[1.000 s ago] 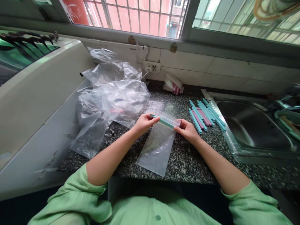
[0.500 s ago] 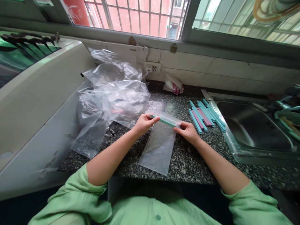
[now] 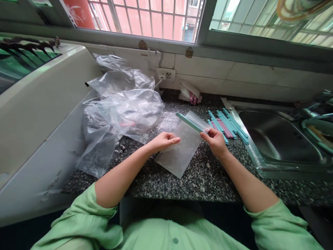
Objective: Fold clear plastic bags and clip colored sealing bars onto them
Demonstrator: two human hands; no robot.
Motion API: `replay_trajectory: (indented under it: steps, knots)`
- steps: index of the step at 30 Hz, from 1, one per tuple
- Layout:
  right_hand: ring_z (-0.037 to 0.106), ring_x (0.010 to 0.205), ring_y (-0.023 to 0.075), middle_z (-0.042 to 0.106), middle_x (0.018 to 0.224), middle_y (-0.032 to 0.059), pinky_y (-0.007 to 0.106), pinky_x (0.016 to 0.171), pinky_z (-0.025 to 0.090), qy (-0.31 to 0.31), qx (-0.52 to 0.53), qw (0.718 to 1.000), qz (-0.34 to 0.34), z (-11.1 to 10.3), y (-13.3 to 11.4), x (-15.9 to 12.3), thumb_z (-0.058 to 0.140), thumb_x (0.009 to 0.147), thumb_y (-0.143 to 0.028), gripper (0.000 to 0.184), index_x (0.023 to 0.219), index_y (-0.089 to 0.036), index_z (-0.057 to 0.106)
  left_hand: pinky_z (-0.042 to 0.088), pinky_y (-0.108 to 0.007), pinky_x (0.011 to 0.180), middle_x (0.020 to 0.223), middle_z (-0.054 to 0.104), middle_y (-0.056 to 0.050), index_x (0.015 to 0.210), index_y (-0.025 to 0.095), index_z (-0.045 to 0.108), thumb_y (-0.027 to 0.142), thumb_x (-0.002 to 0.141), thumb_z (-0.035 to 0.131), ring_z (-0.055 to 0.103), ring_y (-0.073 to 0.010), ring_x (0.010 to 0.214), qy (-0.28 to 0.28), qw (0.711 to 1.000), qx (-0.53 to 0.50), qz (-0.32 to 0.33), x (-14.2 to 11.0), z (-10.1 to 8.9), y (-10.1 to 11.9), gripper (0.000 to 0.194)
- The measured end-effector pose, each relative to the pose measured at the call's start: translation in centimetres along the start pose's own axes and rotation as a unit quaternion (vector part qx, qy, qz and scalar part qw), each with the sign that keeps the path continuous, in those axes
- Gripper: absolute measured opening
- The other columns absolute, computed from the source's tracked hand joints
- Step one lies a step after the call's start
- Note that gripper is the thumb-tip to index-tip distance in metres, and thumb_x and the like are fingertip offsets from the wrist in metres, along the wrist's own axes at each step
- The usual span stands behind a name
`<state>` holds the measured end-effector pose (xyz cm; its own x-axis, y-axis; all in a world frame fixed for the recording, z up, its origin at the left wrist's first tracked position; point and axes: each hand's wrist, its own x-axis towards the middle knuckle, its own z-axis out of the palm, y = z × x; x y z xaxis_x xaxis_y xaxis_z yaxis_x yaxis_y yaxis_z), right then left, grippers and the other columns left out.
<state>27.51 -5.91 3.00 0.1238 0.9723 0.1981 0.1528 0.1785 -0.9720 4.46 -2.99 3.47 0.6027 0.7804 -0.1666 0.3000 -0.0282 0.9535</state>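
A clear plastic bag (image 3: 179, 149) lies slanted above the speckled counter, with a teal bag sealing clip (image 3: 188, 123) across its upper part. My right hand (image 3: 214, 140) pinches the clip's right end together with the film there. The clip's left end sticks out free, past the bag's edge. My left hand (image 3: 165, 141) is at the bag's left edge, below the clip. Its thumb and fingers are close together; whether they grip the film I cannot tell. Several teal and pink sealing clips (image 3: 229, 125) lie side by side to the right of my right hand.
A heap of crumpled clear plastic bags (image 3: 130, 107) fills the left of the counter (image 3: 145, 184), beside a white appliance (image 3: 65, 80). Small metallic bits (image 3: 120, 149) lie near it. At the wall is a packet with pink clips (image 3: 191, 94). A steel sink (image 3: 275, 139) is on the right.
My left hand has let go of the clip's left end and moved down to the bag's edge. The clip now slopes more steeply, and the bag's lower end has moved up.
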Motion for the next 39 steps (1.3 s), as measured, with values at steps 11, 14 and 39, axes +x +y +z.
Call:
replay_trajectory:
  steps: [11,14,39]
  knots:
    - [0.055,0.063,0.0119,0.061,0.065,-0.0018,0.026,0.066,0.044,0.063,0.012,0.997,-0.051,-0.6,0.2,0.4,0.071,0.061,-0.039,0.025,0.069,-0.018,0.062,0.018,-0.022,0.042,0.038,0.035,0.007,0.056,0.013,0.061,0.040,0.067,0.059,0.026,-0.0053,0.039,0.039,0.998,0.013,-0.045,0.0,0.6,0.6,0.029]
    - [0.056,0.063,0.0119,0.061,0.066,-0.0017,0.026,0.067,0.044,0.067,0.017,0.996,-0.054,-0.6,0.2,0.4,0.071,0.061,-0.039,0.024,0.070,-0.018,0.062,0.023,-0.021,0.043,0.042,0.044,0.004,0.057,0.013,0.062,0.035,0.066,0.060,0.032,-0.0059,0.041,0.039,0.998,0.007,-0.046,0.0,0.7,0.5,0.025]
    - [0.053,0.059,0.0117,0.062,0.067,0.0007,0.024,0.057,0.043,-0.133,-0.055,0.988,0.050,2.1,-0.7,-1.8,0.064,0.066,-0.044,0.030,0.076,-0.016,0.063,0.018,-0.021,0.041,0.041,0.034,0.007,0.065,0.013,0.067,0.059,0.056,0.067,0.026,-0.0039,0.041,0.206,0.952,-0.197,0.109,0.3,0.4,0.4,0.047]
